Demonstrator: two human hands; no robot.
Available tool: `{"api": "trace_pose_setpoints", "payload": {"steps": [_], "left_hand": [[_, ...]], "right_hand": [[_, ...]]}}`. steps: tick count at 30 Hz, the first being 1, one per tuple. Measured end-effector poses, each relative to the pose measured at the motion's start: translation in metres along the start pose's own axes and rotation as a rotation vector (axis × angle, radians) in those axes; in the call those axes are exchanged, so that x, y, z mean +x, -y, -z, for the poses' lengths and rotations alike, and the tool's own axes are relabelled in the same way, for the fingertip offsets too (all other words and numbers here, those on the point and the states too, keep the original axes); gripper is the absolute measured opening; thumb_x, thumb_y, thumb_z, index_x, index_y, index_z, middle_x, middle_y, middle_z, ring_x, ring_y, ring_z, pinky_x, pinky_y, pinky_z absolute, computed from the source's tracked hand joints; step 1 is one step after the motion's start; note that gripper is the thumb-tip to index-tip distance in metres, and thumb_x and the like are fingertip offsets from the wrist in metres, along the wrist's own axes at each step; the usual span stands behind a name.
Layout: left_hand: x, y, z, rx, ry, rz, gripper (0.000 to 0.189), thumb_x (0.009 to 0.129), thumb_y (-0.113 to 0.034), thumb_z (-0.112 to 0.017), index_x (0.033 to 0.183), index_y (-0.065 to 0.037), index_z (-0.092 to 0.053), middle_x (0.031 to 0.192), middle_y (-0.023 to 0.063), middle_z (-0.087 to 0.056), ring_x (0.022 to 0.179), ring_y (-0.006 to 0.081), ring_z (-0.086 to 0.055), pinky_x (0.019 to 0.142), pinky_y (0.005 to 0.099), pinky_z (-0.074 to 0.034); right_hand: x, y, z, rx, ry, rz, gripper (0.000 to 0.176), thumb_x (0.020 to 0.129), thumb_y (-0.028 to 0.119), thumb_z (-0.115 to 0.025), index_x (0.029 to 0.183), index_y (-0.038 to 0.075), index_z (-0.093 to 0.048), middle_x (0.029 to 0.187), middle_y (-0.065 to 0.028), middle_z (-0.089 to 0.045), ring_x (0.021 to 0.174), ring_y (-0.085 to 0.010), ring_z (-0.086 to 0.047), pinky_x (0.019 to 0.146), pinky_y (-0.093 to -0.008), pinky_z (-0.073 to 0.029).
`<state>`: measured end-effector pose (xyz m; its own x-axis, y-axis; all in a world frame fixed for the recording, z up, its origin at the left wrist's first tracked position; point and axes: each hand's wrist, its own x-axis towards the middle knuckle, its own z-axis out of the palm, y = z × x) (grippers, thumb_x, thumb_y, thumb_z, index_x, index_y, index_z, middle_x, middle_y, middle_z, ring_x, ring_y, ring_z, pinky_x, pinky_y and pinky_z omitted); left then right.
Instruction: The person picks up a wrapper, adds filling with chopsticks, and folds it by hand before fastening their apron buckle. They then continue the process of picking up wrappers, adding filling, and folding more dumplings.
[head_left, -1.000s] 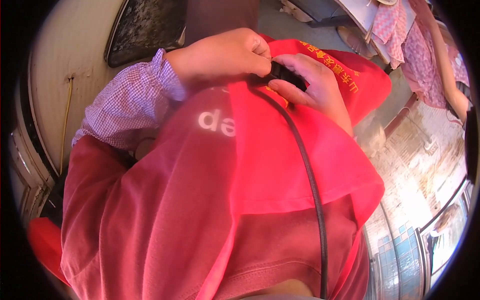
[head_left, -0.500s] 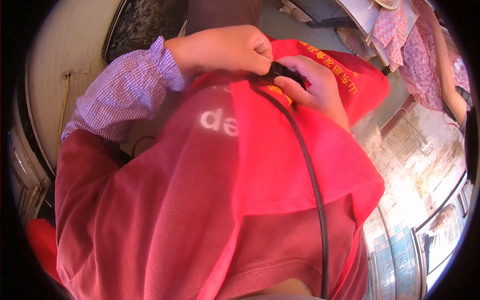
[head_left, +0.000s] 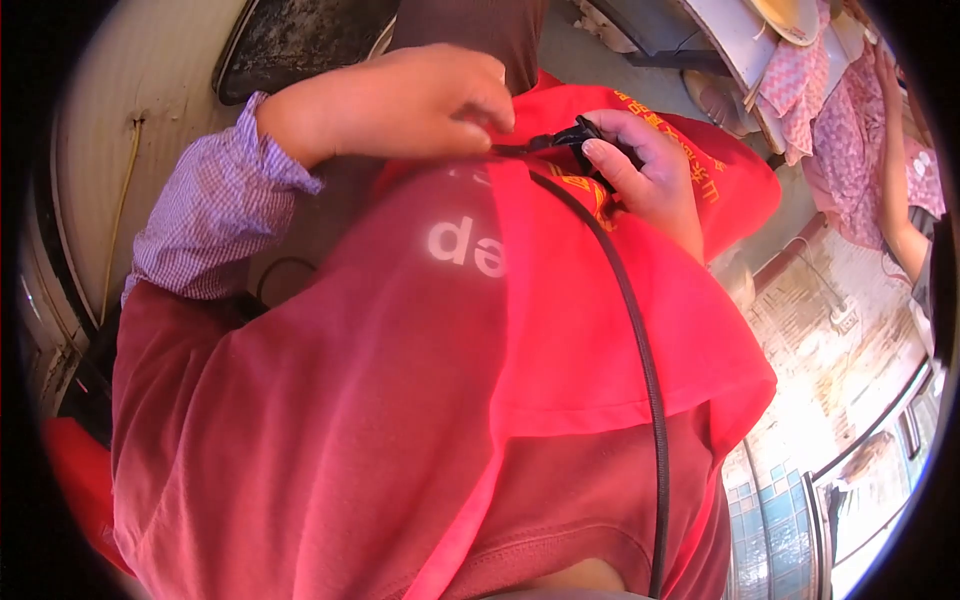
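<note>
My right hand holds a black plastic buckle between thumb and fingers, in front of my red apron. A black strap runs left from the buckle to my left hand. The fingers of that hand are curled, and the strap meets its thumb tip; motion blurs this hand a little, and the exact grip is partly hidden. A purple checked sleeve cover is on my left forearm. A long black cord hangs down over the apron from near my hands.
A table edge with a plate and pink checked cloth stands at the upper right. Another person's arm is beside it. A dark panel leans by the pale wall at the left.
My left hand has moved left, away from the buckle, and the strap between my hands now shows. My right hand stays on the buckle, which is more exposed.
</note>
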<state>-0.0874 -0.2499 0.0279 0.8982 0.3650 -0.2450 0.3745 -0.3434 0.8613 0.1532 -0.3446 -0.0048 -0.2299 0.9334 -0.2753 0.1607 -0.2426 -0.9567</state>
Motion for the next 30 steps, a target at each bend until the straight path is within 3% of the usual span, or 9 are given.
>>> {"api": "trace_pose_setpoints", "payload": {"steps": [2, 4, 7, 12, 14, 17, 24, 30], "left_hand": [[-0.004, -0.003, -0.003, 0.121, -0.020, -0.063, 0.019, 0.072, -0.005, -0.063, 0.090, 0.000, -0.060, 0.078, 0.0104, -0.051, 0.079, 0.0266, -0.051, 0.071, 0.0353, -0.042], [-0.005, 0.000, -0.007, 0.136, -0.034, -0.086, 0.019, 0.072, -0.005, -0.063, 0.089, 0.000, -0.060, 0.077, 0.0098, -0.051, 0.079, 0.0262, -0.051, 0.070, 0.0354, -0.042], [-0.005, -0.001, -0.013, 0.184, -0.050, -0.106, 0.017, 0.071, -0.006, -0.063, 0.087, -0.001, -0.060, 0.076, 0.0092, -0.051, 0.079, 0.0265, -0.051, 0.070, 0.0362, -0.042], [-0.006, -0.003, -0.017, 0.314, -0.168, -0.142, 0.012, 0.070, -0.006, -0.062, 0.081, -0.003, -0.059, 0.074, 0.0096, -0.051, 0.077, 0.0291, -0.052, 0.067, 0.0387, -0.043], [-0.009, -0.006, -0.017, 0.531, -0.319, -0.114, 0.008, 0.069, -0.005, -0.061, 0.077, -0.004, -0.057, 0.073, 0.0096, -0.050, 0.074, 0.0296, -0.052, 0.062, 0.0387, -0.043], [-0.013, -0.008, -0.015, 0.590, -0.433, -0.136, 0.008, 0.069, -0.005, -0.060, 0.075, -0.004, -0.056, 0.071, 0.0089, -0.048, 0.071, 0.0285, -0.051, 0.059, 0.0374, -0.043], [-0.021, -0.010, -0.019, 0.665, -0.473, -0.133, 0.008, 0.068, -0.005, -0.059, 0.074, -0.004, -0.055, 0.070, 0.0089, -0.046, 0.067, 0.0273, -0.050, 0.056, 0.0371, -0.042], [-0.033, -0.011, -0.022, 0.646, -0.422, -0.138, 0.009, 0.065, -0.007, -0.057, 0.072, -0.003, -0.053, 0.068, 0.0095, -0.043, 0.064, 0.0279, -0.048, 0.053, 0.0364, -0.039]], "right_hand": [[0.000, -0.003, -0.001, 0.007, 0.004, 0.007, 0.024, 0.084, 0.015, -0.062, 0.098, -0.003, -0.058, 0.075, -0.0021, -0.059, 0.064, -0.0056, -0.053, 0.055, -0.0204, -0.043], [-0.001, -0.002, -0.001, 0.011, 0.006, 0.017, 0.024, 0.084, 0.016, -0.061, 0.099, -0.003, -0.058, 0.074, -0.0019, -0.058, 0.062, -0.0048, -0.051, 0.051, -0.0198, -0.043], [-0.003, 0.006, -0.001, 0.111, 0.023, -0.134, 0.025, 0.085, 0.016, -0.061, 0.101, -0.002, -0.058, 0.075, -0.0014, -0.057, 0.058, -0.0041, -0.049, 0.047, -0.0186, -0.041], [-0.005, 0.010, -0.004, 0.151, 0.010, -0.162, 0.026, 0.084, 0.016, -0.062, 0.102, -0.002, -0.058, 0.078, -0.0019, -0.058, 0.061, -0.0058, -0.051, 0.051, -0.0191, -0.042], [-0.003, 0.009, -0.004, 0.100, 0.040, -0.115, 0.026, 0.084, 0.017, -0.062, 0.102, -0.002, -0.058, 0.078, -0.0021, -0.058, 0.063, -0.0065, -0.052, 0.054, -0.0198, -0.043], [-0.001, 0.011, -0.008, 0.020, 0.110, -0.066, 0.025, 0.082, 0.017, -0.064, 0.099, -0.001, -0.058, 0.077, -0.0032, -0.059, 0.066, -0.0084, -0.053, 0.060, -0.0216, -0.044], [0.002, 0.026, -0.007, -0.214, 0.121, 0.072, 0.022, 0.075, 0.015, -0.068, 0.088, 0.000, -0.060, 0.070, -0.0053, -0.056, 0.062, -0.0126, -0.051, 0.057, -0.0247, -0.041], [0.003, 0.021, -0.006, -0.154, 0.160, 0.065, 0.019, 0.074, 0.012, -0.069, 0.086, 0.000, -0.061, 0.070, -0.0043, -0.054, 0.061, -0.0116, -0.049, 0.055, -0.0241, -0.039]]}}
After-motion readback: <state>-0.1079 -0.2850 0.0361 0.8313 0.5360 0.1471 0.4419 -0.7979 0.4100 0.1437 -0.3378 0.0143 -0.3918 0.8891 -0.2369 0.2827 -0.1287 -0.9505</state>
